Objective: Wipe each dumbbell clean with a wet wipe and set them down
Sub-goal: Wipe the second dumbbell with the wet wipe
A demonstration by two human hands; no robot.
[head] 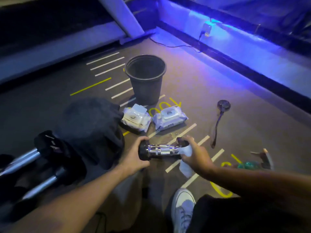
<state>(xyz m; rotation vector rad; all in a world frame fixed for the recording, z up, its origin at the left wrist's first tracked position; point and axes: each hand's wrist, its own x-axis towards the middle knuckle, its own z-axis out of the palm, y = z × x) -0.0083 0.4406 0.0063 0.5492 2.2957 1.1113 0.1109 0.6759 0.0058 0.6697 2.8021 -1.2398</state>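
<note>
Speckled floor; hands (134,154) (196,154) hold chrome-handled dumbbell (162,150), white wipe (186,163).

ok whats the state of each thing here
dumbbell: held level off the floor
left hand: grips its left end
right hand: presses wet wipe on its right end
bucket: upright
left wipe pack: lid open
right wipe pack: lid open
</note>
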